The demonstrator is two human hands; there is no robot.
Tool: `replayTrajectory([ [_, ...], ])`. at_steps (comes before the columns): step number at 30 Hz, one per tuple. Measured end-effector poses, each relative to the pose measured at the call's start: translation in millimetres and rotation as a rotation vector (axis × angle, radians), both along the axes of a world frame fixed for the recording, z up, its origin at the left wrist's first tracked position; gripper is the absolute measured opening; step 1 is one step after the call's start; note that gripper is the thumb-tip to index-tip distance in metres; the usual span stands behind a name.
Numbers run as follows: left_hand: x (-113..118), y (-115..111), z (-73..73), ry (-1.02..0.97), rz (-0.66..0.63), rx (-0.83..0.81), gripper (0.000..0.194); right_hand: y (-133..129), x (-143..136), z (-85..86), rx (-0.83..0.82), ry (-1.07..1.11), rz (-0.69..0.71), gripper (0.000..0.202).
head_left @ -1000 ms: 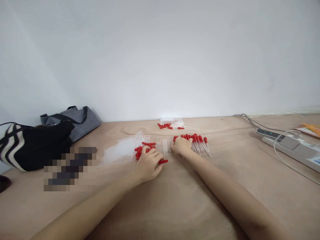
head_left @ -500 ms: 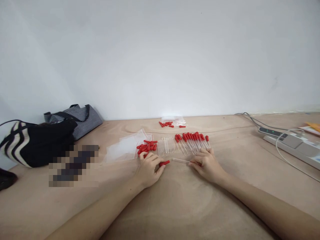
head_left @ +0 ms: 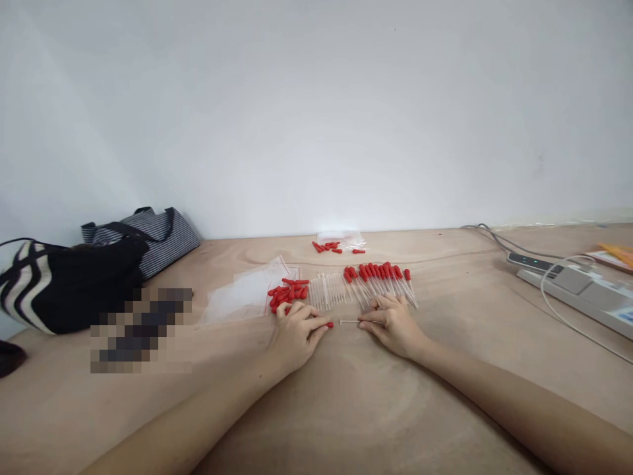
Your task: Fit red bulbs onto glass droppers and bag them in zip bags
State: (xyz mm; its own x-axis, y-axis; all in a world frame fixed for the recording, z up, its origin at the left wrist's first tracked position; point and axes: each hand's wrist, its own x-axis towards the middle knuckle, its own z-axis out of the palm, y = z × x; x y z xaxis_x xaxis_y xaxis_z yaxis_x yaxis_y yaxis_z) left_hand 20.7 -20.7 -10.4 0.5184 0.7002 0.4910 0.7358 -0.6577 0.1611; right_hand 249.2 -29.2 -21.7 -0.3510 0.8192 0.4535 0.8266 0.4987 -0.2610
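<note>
My left hand [head_left: 297,333] pinches a red rubber bulb [head_left: 330,324], whose end pokes out past the fingertips. Facing it, my right hand [head_left: 393,323] holds a thin clear tube [head_left: 349,321] lying level, its free end a short gap from the bulb. Beyond my left hand is a pile of red bulbs [head_left: 295,290] beside a row of loose clear tubes [head_left: 327,289]. Just past my right hand lie several tubes fitted with red bulbs [head_left: 380,272], side by side.
Clear plastic bags [head_left: 242,290] lie left of the pile. Farther back are more red bulbs [head_left: 324,247] by a clear bag [head_left: 341,236]. Black and striped bags [head_left: 99,284] stand left; a power strip [head_left: 578,284] with cables lies right.
My right hand has shifted slightly left with the tube, and the tube now lines up more nearly with the bulb. Less of the bulb shows beyond my left fingertips.
</note>
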Motion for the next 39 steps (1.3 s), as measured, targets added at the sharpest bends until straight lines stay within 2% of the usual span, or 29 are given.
replayTrajectory([
  [7, 7.5, -2.1, 2.7, -0.024, 0.03, -0.01, 0.011, -1.2, -12.6, 7.5, 0.075, 0.045, -0.07, 0.016],
  [17, 6.4, -4.3, 1.5, -0.076, 0.031, 0.027, 0.012, -9.4, -19.9, 6.0, 0.074, 0.011, -0.022, 0.018],
  [28, 6.7, -1.6, -1.1, -0.083, 0.007, 0.119, 0.015, -10.8, -19.6, 4.8, 0.047, 0.062, 0.105, 0.022],
  [39, 7.9, -5.3, 0.9, -0.118, -0.086, 0.222, 0.021, -12.1, -19.5, 3.7, 0.064, 0.141, 0.158, 0.019],
])
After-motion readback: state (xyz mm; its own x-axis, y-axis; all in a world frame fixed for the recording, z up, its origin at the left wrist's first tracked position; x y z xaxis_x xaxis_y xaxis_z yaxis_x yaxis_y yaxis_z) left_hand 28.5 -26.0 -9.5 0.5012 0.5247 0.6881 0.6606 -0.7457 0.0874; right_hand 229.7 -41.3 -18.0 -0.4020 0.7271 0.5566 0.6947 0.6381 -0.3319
